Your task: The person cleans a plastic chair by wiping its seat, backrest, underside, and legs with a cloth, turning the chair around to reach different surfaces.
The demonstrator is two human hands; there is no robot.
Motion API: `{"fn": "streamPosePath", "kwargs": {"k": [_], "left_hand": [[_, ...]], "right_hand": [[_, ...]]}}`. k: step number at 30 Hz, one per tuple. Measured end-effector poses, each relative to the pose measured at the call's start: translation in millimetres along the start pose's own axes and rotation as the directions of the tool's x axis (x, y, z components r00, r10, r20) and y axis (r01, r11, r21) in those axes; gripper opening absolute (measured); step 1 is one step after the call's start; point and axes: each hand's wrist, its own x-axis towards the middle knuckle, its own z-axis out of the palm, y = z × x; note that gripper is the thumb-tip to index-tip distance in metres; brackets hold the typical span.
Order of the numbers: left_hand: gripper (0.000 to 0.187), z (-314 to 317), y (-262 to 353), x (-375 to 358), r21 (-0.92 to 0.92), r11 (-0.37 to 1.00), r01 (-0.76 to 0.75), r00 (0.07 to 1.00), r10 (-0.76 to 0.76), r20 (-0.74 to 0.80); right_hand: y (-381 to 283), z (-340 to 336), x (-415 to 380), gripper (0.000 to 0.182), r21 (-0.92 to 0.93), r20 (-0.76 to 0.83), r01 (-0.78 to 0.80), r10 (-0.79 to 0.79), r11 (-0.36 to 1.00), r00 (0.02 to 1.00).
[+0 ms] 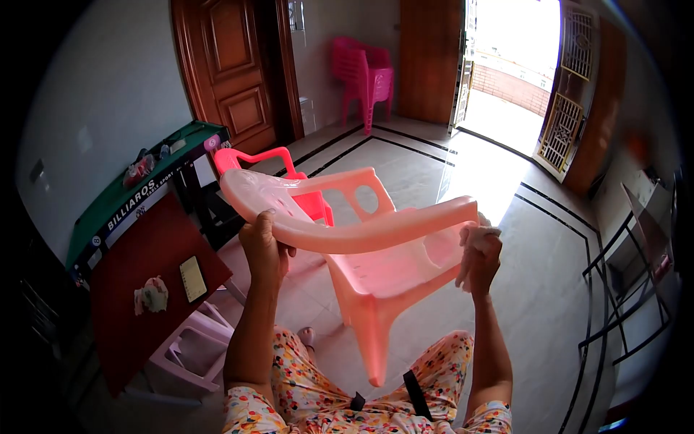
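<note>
Chair (376,267), mid-frame: judged light, stiff plastic; armrest was gripped by left hand (265,249), cloth (473,235) pinched against it by right hand (478,264).

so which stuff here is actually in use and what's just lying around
In use: pale pink plastic chair, held tilted by the left hand; white cloth in the right hand.

Lying about: red chair, stacked pink chairs, billiards box, phone.

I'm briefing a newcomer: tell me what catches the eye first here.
A pale pink plastic chair fills the centre, tipped up off the floor; the left hand grips its backrest and the right hand presses a cloth to its armrest. Behind stand stacked pink chairs, beside a sunlit open doorway.
</note>
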Motion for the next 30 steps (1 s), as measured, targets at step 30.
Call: {"fn": "streamPosePath", "kwargs": {"k": [30], "left_hand": [[0.017,-4,-5,8,0.031,0.999,-0.036,0.996,0.039,-0.074]], "right_hand": [[-122,136,62,0.026,-0.522,0.545,0.457,-0.130,0.720,0.828]]}}
